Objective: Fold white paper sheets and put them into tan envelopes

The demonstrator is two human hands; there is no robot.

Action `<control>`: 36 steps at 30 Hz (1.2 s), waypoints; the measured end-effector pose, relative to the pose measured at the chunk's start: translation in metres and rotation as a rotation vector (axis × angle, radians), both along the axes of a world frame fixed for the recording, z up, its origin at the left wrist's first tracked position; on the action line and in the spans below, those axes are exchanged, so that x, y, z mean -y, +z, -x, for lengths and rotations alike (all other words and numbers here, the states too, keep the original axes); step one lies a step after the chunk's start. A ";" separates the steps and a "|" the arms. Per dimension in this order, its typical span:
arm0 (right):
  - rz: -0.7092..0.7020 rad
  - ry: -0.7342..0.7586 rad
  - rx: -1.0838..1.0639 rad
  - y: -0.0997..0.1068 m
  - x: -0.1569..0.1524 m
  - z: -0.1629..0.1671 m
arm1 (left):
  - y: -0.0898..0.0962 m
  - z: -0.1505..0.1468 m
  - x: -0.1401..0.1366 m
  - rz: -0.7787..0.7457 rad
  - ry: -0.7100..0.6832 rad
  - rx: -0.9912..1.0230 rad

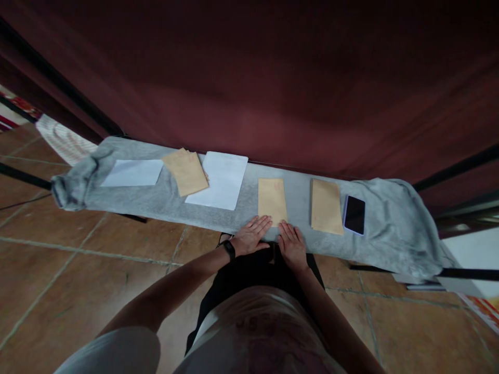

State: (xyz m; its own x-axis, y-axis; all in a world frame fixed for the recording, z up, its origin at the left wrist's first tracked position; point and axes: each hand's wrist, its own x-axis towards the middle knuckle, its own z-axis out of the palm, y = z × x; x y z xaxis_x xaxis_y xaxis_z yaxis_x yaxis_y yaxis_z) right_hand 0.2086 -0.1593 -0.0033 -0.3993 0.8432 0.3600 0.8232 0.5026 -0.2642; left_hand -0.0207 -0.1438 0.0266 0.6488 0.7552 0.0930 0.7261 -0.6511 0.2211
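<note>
A tan paper envelope [272, 198] lies flat on the grey cloth in front of me, its near end under my fingers. My left hand [251, 236], with a dark band on the wrist, rests open across its near left corner, fingers stretched out. On the near right corner my right hand [292, 246] lies open, fingertips touching the paper. To the right is a neat stack of tan envelopes [326, 206]. Farther left, a loose pile of tan envelopes [186, 174] partly overlaps a stack of white paper [226, 179].
A grey cloth [393, 223] covers the narrow table. A phone [354, 215] with a purple edge lies right of the envelope stack. At the left is a white sheet [133, 172]. A dark red curtain [249, 93] hangs behind the table, with black bars at both sides.
</note>
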 end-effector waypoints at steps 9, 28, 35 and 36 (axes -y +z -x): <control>0.009 -0.046 0.006 0.000 0.001 -0.008 | -0.001 0.000 0.006 -0.013 0.080 -0.040; 0.030 -0.071 0.058 0.006 0.000 -0.004 | -0.004 -0.066 -0.137 0.121 0.335 -0.041; 0.023 -0.077 0.051 0.003 0.001 -0.003 | -0.007 -0.062 -0.159 0.123 0.400 -0.015; 0.024 -0.079 0.052 0.003 0.001 -0.003 | -0.008 -0.062 -0.158 0.124 0.412 -0.011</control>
State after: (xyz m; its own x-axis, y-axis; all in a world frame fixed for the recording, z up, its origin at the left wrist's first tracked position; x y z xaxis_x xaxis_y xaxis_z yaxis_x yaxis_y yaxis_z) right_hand 0.2116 -0.1602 -0.0008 -0.3483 0.8811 0.3200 0.8730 0.4293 -0.2317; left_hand 0.0410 0.0143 0.0188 0.2908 0.9566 -0.0201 0.9227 -0.2749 0.2703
